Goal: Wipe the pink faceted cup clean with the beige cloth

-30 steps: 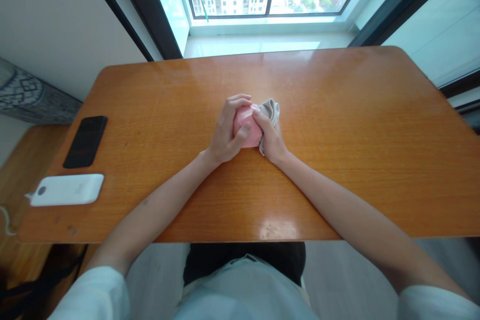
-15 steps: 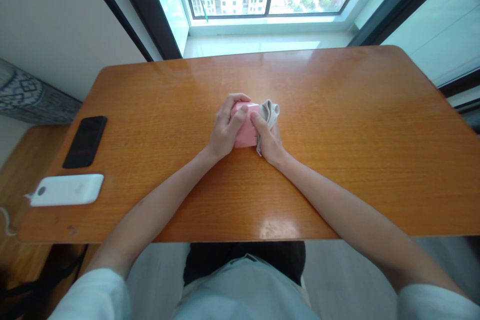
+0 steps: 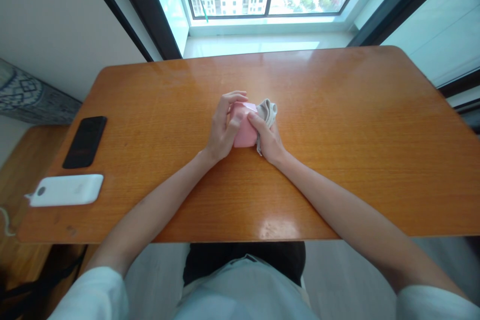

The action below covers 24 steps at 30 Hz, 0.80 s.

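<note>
A small pink object (image 3: 245, 130) sits between both hands at the middle of the orange wooden table (image 3: 337, 110). My left hand (image 3: 223, 127) is curled round its left side, fingers over its top. My right hand (image 3: 268, 137) presses against its right side and also clutches a bunched beige cloth (image 3: 268, 110), which sticks out past the fingers toward the window. What the pink object is I cannot make out.
A black phone (image 3: 85, 141) lies face down near the table's left edge. A white power bank (image 3: 66, 190) with a cable lies just in front of it. A window sill and dark window frame run behind the table.
The pink object has been turned slightly between the hands, and the left fingers have shifted over its top. The arms and the table's other things have stayed put.
</note>
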### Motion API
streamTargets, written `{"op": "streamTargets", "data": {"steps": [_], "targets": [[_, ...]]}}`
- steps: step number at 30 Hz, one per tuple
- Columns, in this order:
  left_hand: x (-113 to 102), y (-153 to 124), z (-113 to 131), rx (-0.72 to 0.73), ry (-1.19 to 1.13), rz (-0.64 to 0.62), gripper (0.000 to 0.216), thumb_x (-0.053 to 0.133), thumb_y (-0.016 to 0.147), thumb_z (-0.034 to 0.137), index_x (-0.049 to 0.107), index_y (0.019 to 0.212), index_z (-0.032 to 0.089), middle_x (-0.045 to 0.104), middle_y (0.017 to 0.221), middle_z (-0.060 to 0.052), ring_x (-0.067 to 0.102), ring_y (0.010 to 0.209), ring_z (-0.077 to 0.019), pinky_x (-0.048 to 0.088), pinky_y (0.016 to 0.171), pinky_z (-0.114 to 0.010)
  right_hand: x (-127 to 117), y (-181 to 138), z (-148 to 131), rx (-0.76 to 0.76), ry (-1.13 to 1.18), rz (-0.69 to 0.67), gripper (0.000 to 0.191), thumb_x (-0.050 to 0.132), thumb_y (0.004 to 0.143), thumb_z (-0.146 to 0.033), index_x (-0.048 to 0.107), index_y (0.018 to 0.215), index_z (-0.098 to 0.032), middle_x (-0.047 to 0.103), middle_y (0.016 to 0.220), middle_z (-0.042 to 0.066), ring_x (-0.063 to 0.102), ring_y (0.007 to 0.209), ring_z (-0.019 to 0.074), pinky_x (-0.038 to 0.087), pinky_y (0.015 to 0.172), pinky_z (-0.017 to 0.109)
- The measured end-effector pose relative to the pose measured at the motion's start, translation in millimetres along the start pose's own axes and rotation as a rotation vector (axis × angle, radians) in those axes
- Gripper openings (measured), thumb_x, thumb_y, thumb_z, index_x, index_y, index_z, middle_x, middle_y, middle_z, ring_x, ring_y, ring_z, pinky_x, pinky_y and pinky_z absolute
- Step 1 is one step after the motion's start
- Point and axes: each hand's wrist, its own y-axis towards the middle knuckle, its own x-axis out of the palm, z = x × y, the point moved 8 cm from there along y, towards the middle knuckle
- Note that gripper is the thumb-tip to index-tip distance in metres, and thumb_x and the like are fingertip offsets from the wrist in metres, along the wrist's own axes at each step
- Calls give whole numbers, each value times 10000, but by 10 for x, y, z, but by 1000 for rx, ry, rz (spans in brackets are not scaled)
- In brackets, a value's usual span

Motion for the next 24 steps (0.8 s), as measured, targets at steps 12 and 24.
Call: {"op": "streamTargets", "data": {"steps": [12,24], "targets": [[55,-36,64,100,163,-54,389,484,1132,572,591,1336,258,696,1311,-93,673,1274,-250,538,1173,-432,-53,-14,2,7,-41,63,484,693,965,-752,675,957,-269,652,916,13,677,939,229,635,957,427],[74,59,-318,-561,-202,-37,434,552,1045,622,738,970,236,779,1017,-49,720,975,-224,599,957,-367,44,-42,-112,-87,-144,-30,522,718,950,-756,734,1131,-266,714,985,40,702,1022,258,626,961,431]]}}
